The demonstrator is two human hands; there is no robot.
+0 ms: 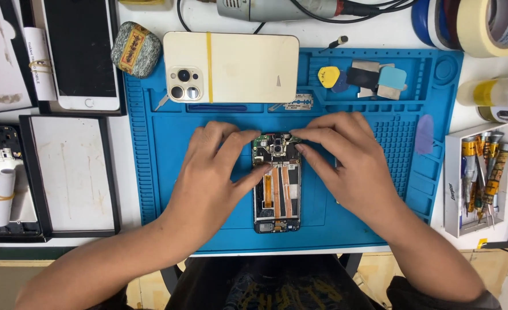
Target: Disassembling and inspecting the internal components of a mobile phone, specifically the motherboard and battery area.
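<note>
Your forearms come in from the bottom edge, meeting over an opened phone (277,183) lying mid-mat (168,189) on the counter (380,34). Your left hand (211,172) is loosely curled, thumb and forefinger pinching the phone's upper left edge. Your right hand (346,161) is likewise half-closed, its fingertips (297,134) touching the top right corner by the camera module. Beyond, a cream phone (237,66) lies face down.
</note>
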